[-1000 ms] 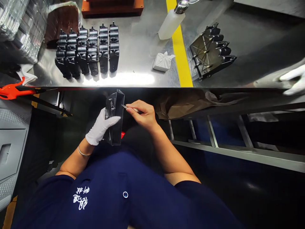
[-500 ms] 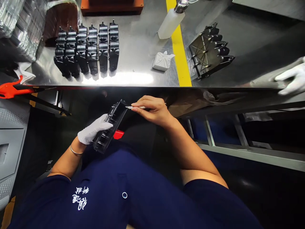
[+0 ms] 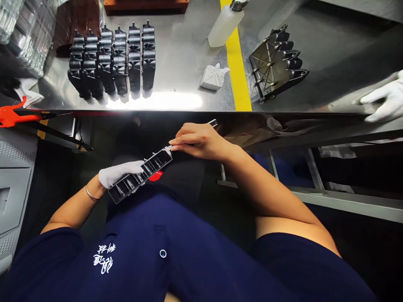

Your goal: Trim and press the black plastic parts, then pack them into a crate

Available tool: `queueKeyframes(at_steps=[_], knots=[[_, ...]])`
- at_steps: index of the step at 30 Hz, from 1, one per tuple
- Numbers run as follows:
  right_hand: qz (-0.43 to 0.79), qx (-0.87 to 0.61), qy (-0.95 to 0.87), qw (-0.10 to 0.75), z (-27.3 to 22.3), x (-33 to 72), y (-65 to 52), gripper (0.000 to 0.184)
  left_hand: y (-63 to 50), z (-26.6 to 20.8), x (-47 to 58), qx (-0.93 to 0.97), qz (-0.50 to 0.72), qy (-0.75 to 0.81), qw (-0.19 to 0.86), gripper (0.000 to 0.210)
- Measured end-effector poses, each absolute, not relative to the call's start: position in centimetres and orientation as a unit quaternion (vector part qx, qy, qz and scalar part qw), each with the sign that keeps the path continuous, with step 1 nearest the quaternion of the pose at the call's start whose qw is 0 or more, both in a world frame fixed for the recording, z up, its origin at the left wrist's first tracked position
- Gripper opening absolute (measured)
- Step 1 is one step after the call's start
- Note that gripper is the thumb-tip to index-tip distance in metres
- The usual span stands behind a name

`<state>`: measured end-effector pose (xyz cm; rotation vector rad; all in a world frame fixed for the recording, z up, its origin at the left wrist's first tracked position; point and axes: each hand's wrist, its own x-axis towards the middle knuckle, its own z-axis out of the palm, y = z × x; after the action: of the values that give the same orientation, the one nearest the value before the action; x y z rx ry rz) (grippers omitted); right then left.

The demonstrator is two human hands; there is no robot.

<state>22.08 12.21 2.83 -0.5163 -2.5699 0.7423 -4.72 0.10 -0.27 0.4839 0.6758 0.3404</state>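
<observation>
In a white glove, my left hand [image 3: 121, 173] grips a long black plastic part [image 3: 153, 165] over the lap, below the table edge. The part's hollow ribbed side faces up, and it slants up to the right. My bare right hand [image 3: 200, 140] pinches a slim craft knife [image 3: 213, 123], its handle end poking out behind the hand. The knife's tip is at the part's upper right end; whether it touches is too small to tell.
On the metal table [image 3: 176, 54] stand several similar black parts [image 3: 119, 63] in a row. A white bottle [image 3: 225, 27], a white tissue-like bundle [image 3: 214, 76] and another black part [image 3: 273, 65] lie farther right. Another person's gloved hand [image 3: 384, 100] is at the right edge. Orange-red handle [image 3: 12, 116] at left.
The black part has been turned, its ribbed hollow side now facing up and lying flatter. My right hand has shifted slightly, with the knife's handle end now showing behind it.
</observation>
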Motion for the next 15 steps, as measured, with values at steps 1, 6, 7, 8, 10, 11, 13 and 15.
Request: queueKeyframes(at_steps=[1, 6, 7, 8, 10, 11, 13, 15], knots=[[0.282, -0.187, -0.915, 0.22, 2.5, 22.0, 12.2, 0.017, -0.1, -0.6, -4.6, 0.217, 0.161, 0.315, 0.91, 0.044], [0.36, -0.281, -0.818, 0.348, 0.5, 20.7, 11.1, 0.021, -0.4, -0.8, -3.9, 0.187, 0.195, 0.279, 0.921, 0.055], [0.36, -0.322, -0.793, 0.372, 0.2, 20.3, 10.7, 0.023, -0.3, -0.6, -3.7, 0.191, 0.211, 0.293, 0.913, 0.056], [0.357, -0.361, -0.768, 0.389, 0.0, 19.9, 10.4, 0.026, -0.2, -0.3, -3.4, 0.2, 0.228, 0.313, 0.9, 0.055], [0.349, -0.42, -0.735, 0.402, 0.0, 19.3, 9.6, 0.031, 0.0, 0.2, -3.0, 0.235, 0.262, 0.357, 0.865, 0.053], [0.343, -0.435, -0.731, 0.399, 0.1, 19.1, 9.3, 0.033, 0.1, 0.4, -2.8, 0.257, 0.281, 0.377, 0.844, 0.051], [0.324, -0.446, -0.742, 0.381, 0.5, 18.8, 8.8, 0.035, 0.2, 0.7, -2.4, 0.296, 0.314, 0.408, 0.805, 0.047], [0.297, -0.449, -0.762, 0.36, 0.8, 18.8, 8.5, 0.035, 0.2, 0.7, -2.2, 0.313, 0.326, 0.424, 0.785, 0.044]])
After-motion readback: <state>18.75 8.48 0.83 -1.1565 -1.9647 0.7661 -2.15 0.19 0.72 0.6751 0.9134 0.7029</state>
